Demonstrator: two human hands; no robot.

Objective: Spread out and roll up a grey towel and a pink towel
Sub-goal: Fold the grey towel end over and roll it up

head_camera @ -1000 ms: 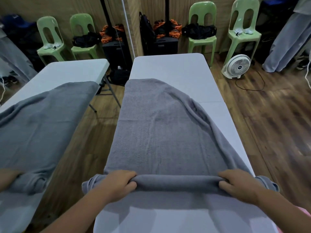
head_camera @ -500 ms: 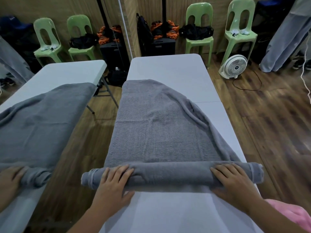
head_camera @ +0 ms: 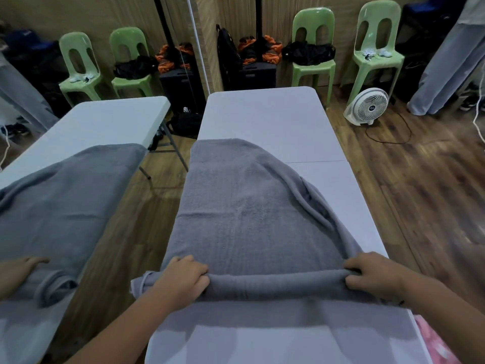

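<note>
The grey towel (head_camera: 249,219) lay lengthwise on the white bench (head_camera: 262,114) at centre frame, its near end wound into a thin roll (head_camera: 275,282) at lower centre. The left hand (head_camera: 183,277) and right hand (head_camera: 372,277) each curled their fingers over one end of the roll, both grips closed on the cloth. A good roll probably required both hands to advance evenly and tightly, with the folded-in ridge (head_camera: 322,206) along the right edge smoothed flat to avoid a lopsided result. The pink towel (head_camera: 433,337) was cut off at the lower right corner, the roll's right end was hidden beneath the right hand, and the grey cloth (head_camera: 65,206) at left appeared to be a mirror image.
</note>
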